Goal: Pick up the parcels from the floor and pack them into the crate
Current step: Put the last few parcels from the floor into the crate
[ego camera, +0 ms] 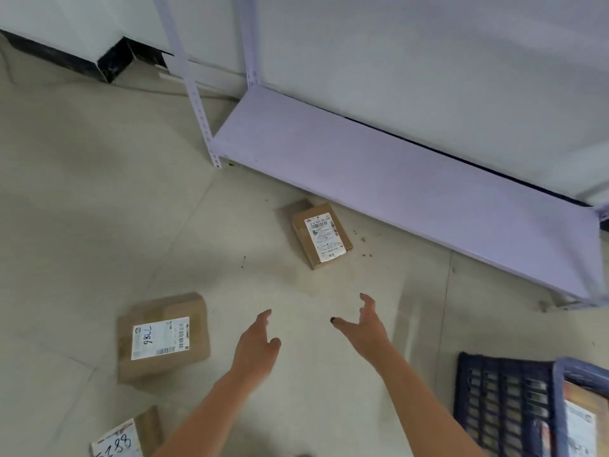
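Note:
Three cardboard parcels with white labels lie on the pale floor. A small parcel (pixel 321 234) sits ahead, near the shelf. A larger parcel (pixel 163 338) lies to the left, and a third parcel (pixel 127 438) is cut off by the bottom left edge. The dark blue slatted crate (pixel 507 407) stands at the bottom right, with a labelled parcel (pixel 581 427) inside it. My left hand (pixel 258 344) and my right hand (pixel 364 324) are both stretched forward above the floor, fingers spread and holding nothing, short of the small parcel.
A lilac metal shelf (pixel 395 179) runs low along the wall from the centre to the right, its upright post (pixel 197 94) standing on the floor. A white wall with a dark skirting (pixel 108 62) lies behind.

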A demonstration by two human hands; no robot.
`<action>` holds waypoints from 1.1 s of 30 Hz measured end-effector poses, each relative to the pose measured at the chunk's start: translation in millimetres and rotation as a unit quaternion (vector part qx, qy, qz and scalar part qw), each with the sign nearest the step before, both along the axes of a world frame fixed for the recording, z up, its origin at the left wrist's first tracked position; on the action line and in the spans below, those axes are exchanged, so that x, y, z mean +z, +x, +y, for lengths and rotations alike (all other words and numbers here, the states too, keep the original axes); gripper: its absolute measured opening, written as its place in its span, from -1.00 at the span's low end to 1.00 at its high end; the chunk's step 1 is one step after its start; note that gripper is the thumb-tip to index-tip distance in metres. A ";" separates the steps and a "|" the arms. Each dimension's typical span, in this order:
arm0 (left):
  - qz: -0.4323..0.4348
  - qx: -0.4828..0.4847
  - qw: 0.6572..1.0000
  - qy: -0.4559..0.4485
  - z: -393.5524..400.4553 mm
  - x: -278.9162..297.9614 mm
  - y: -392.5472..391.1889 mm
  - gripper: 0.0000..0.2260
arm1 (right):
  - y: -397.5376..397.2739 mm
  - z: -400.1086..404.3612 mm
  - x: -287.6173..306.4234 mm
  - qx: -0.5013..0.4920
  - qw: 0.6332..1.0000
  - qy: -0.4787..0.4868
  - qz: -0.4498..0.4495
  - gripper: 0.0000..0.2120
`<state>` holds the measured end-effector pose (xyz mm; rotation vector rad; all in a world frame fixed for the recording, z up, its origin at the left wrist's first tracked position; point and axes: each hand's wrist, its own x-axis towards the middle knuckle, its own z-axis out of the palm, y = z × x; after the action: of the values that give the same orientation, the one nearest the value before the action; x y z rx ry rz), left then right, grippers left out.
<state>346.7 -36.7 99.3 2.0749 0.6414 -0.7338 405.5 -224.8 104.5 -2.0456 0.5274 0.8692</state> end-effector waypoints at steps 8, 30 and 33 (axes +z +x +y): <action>-0.092 0.082 0.986 -0.109 -33.5 -152.3 126.6 -0.42 | 122.6 -3.3 -134.0 -0.004 0.991 -0.034 -0.128 -0.15; -0.099 0.233 0.948 -0.194 -100.2 98.7 -13.0 -0.50 | -124.6 2.2 126.3 -0.174 0.972 0.106 -0.115 -0.56; -0.098 0.229 0.949 -0.193 -137.6 143.7 -15.6 -0.52 | -152.9 -20.9 170.2 -0.166 0.971 0.111 -0.134 -0.38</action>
<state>331.1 -174.4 243.0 1.5345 0.7608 -0.3432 252.6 -245.7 274.7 -1.7682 0.5724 0.4239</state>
